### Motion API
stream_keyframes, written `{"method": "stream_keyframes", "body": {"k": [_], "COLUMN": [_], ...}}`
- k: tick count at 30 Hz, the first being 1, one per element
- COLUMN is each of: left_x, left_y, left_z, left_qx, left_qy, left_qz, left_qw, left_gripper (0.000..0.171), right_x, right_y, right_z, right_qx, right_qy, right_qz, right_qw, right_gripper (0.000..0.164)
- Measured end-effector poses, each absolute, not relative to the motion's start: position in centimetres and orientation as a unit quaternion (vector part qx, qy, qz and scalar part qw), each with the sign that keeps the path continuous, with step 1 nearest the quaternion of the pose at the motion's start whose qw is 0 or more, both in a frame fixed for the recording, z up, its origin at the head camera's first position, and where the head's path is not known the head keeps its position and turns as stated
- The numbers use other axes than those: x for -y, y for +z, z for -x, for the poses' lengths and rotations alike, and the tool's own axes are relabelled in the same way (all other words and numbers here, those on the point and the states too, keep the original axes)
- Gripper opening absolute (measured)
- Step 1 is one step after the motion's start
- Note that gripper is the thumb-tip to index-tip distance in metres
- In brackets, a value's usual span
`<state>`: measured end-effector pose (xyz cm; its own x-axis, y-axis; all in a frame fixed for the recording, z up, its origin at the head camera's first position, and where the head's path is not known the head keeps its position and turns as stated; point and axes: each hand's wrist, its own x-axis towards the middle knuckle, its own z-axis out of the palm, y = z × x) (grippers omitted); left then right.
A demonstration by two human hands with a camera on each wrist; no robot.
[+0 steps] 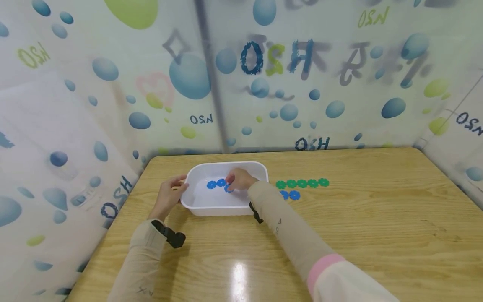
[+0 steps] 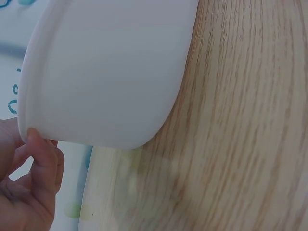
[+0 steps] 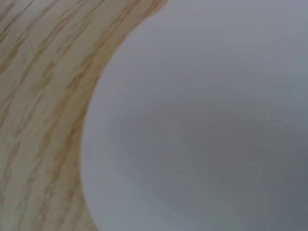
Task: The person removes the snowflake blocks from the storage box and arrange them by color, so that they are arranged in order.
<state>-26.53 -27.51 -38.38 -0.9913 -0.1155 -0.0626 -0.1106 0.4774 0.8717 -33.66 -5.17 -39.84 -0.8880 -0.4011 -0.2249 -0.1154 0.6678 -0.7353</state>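
A white plastic basin stands near the back of the wooden table. My left hand grips its left rim; in the left wrist view, finger and thumb pinch the white wall at a corner. Reaching over the basin's right side, my right hand has its fingertips down on a blue flower-shaped plastic piece and pinches it. Two more blue flower pieces lie inside, left of those fingers. The right wrist view holds only the basin's outer wall close up, with the right hand out of sight.
Right of the basin, several green flower pieces form a row on the table. In front of that row lie blue flower pieces, partly hidden by my right sleeve. A patterned curtain closes off the table's back edge.
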Motion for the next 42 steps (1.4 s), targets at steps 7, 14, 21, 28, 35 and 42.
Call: {"method": "stream_keyframes", "body": {"k": [7, 14, 21, 28, 35, 42], "left_x": [27.6, 27.8, 27.8, 27.6, 27.5, 27.6], "left_y": [-38.6, -38.9, -38.8, -38.6, -38.5, -38.5], "left_z": [26.7, 27.0, 26.8, 26.7, 26.6, 26.7], "left_qx": [0.861, 0.862, 0.861, 0.863, 0.864, 0.863], "left_qy": [-0.505, -0.504, -0.504, -0.501, -0.500, -0.501], "left_qz": [-0.064, -0.063, -0.062, -0.064, -0.064, -0.065], "left_qw": [0.005, 0.005, 0.006, 0.003, 0.006, 0.006], "left_gripper": [0.041, 0.041, 0.041, 0.041, 0.041, 0.041], "right_x": [5.4, 5.4, 5.2, 5.4, 5.5, 5.0], "right_y": [-42.9, -40.0, -39.3, -39.5, -39.8, -39.3], "right_z": [36.0, 33.3, 32.6, 32.8, 33.1, 32.6], "right_qx": [-0.892, -0.900, -0.903, -0.907, -0.909, -0.910], "right_qy": [-0.363, -0.341, -0.325, -0.317, -0.316, -0.317], "right_qz": [0.197, 0.187, 0.187, 0.164, 0.144, 0.163], "right_qw": [0.183, 0.195, 0.208, 0.221, 0.230, 0.212], "right_gripper": [0.028, 0.025, 0.025, 0.021, 0.020, 0.021]}}
